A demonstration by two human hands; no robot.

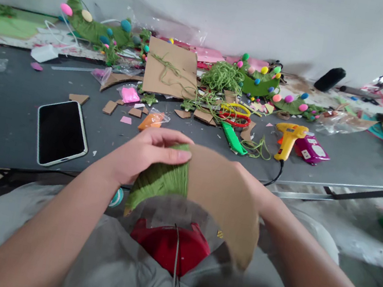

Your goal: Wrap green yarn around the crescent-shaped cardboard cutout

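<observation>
Crescent right of phone — I judge it light, stiff, creasable. Best hold: yarn edge, where left hand pinches, thumb atop. Right hand mostly behind crescent — grip can't be told.

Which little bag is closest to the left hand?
The orange bag, just beyond the left hand; the pink bag lies farther back, the purple bag farther right.
</observation>
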